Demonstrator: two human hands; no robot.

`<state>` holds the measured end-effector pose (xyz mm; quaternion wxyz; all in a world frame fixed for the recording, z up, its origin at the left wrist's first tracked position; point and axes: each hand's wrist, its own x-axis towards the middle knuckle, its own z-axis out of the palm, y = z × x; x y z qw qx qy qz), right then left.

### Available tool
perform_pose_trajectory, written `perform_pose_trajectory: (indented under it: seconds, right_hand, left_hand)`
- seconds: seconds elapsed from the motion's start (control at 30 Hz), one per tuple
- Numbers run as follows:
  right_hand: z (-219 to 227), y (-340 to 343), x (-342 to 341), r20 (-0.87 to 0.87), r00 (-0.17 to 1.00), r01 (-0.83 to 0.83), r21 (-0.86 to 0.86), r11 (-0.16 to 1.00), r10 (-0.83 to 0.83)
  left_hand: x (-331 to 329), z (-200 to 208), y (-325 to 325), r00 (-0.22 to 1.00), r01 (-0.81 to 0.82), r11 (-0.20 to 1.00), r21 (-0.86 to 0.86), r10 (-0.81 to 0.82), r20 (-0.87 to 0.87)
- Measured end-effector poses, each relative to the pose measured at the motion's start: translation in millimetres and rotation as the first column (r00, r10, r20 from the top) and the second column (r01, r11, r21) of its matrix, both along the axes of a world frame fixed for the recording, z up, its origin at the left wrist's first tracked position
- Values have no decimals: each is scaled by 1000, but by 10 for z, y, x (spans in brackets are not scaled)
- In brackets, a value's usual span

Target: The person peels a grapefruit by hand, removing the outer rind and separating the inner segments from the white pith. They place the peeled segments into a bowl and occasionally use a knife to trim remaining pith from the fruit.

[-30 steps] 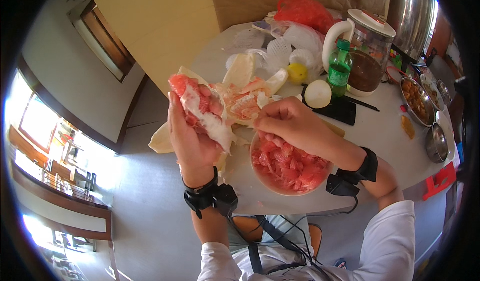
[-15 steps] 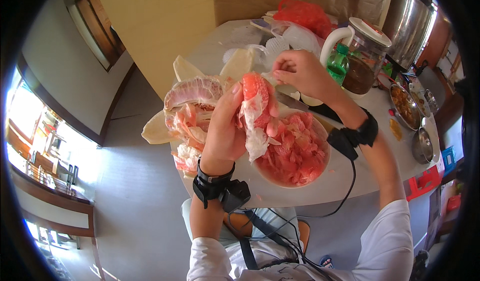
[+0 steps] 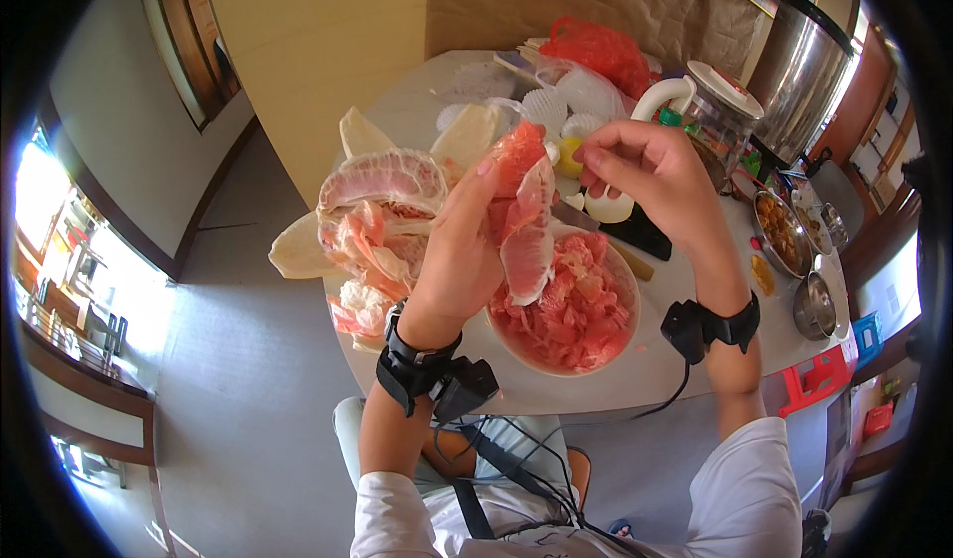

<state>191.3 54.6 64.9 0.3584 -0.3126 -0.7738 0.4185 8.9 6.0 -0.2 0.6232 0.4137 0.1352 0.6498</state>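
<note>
My left hand (image 3: 459,260) is closed round a red pomelo segment (image 3: 516,215), holding it upright above a bowl. Pale membrane hangs partly peeled along the segment's right side. My right hand (image 3: 650,166) is raised to the right of it, apart from the segment, with fingertips pinched together. Whatever they hold, if anything, is too small to make out. Below the segment, the round bowl (image 3: 635,310) is filled with loose red pomelo flesh (image 3: 571,305). To the left of my left hand lie an opened pomelo piece (image 3: 382,179), thick pale rind (image 3: 301,250) and torn membranes (image 3: 362,300).
Behind the bowl lies a knife with a black handle (image 3: 640,232). Farther back are white foam netting (image 3: 544,109), a red plastic bag (image 3: 596,52) and a round yellow thing (image 3: 570,158). A glass jug (image 3: 723,111), a steel urn (image 3: 802,76) and metal bowls (image 3: 814,305) stand at right.
The segment has turned, so its loosened membrane now shows on the right. My right hand has moved rightward, farther from it. The whole view has shifted slightly.
</note>
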Motion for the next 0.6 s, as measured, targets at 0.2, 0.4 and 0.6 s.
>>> perform_pose_trajectory:
  seconds: [0.2, 0.4, 0.6]
  right_hand:
    - [-137, -105, -132, -84, 994, -77, -138, 987, 66]
    - [-322, -81, -275, -76, 994, 89, 136, 987, -79]
    - [-349, -21, -187, -48, 998, -23, 141, 990, 30]
  left_hand:
    - [55, -11, 2, 975, -100, 989, 105, 118, -186]
    - [143, -49, -2, 833, -259, 930, 261, 352, -427]
    - [236, -104, 20, 786, -329, 883, 336, 453, -421]
